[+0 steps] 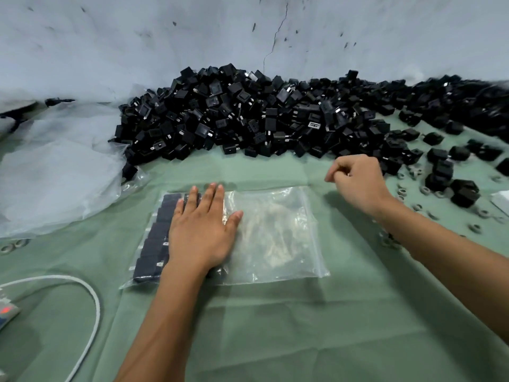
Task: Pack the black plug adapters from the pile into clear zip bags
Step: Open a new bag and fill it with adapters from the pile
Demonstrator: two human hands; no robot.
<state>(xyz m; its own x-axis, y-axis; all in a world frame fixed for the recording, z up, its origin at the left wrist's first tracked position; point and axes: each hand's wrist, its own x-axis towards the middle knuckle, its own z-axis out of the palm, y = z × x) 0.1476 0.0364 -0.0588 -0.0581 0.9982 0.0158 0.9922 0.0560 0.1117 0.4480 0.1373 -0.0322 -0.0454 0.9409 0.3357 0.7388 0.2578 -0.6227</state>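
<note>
A clear zip bag [278, 235] lies flat on the green cloth in the middle. Several black plug adapters [154, 244] sit in rows inside its left part. My left hand [203, 230] rests flat on the bag over those adapters, fingers straight. A large pile of black plug adapters [248, 117] runs along the back against the wall. My right hand [358, 180] hovers just in front of the pile's right part, fingers curled. Whether it holds anything is hidden.
Loose adapters [465, 191] and small grey rings [425, 190] are scattered at the right. Crumpled clear plastic sheeting [55, 172] lies at the left. A white cable [93, 301] loops at the lower left beside a small device [7, 312]. Green cloth [303, 326] covers the surface.
</note>
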